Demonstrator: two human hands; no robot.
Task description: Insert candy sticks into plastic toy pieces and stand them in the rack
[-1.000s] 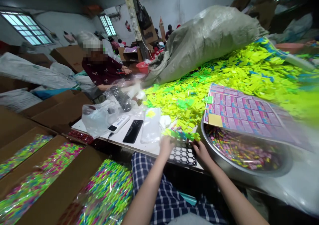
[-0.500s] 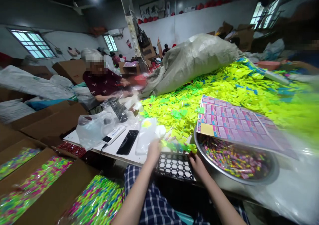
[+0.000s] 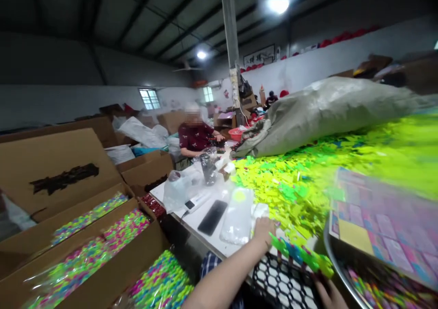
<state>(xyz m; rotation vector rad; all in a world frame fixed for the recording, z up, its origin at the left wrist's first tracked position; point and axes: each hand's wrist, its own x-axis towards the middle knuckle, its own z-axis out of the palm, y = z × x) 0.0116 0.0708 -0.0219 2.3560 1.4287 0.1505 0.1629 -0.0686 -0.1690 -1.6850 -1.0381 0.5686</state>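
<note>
A black honeycomb rack (image 3: 285, 281) lies at the table's front edge, with a row of green, yellow and blue pieces (image 3: 301, 253) along its far side. My left hand (image 3: 264, 232) is at the rack's left end, beside a crumpled white tissue (image 3: 260, 211). Its fingers are curled, and what they hold is hidden. My right hand (image 3: 328, 294), partly cut off by the bottom edge, grips the rack's right end just below the row. Loose yellow-green pieces (image 3: 287, 190) are heaped beyond both hands.
A metal basin (image 3: 330, 249) of small colourful pieces stands right, a printed sheet (image 3: 379, 222) over it. A phone (image 3: 212, 217), clear bags and a large grey sack (image 3: 335, 113) are on the table. Cardboard boxes (image 3: 85, 249) stand left. A co-worker (image 3: 195, 136) sits beyond.
The view has swung left, so the table, rack and both hands appear further right and lower. Both hands stay at the rack's ends.
</note>
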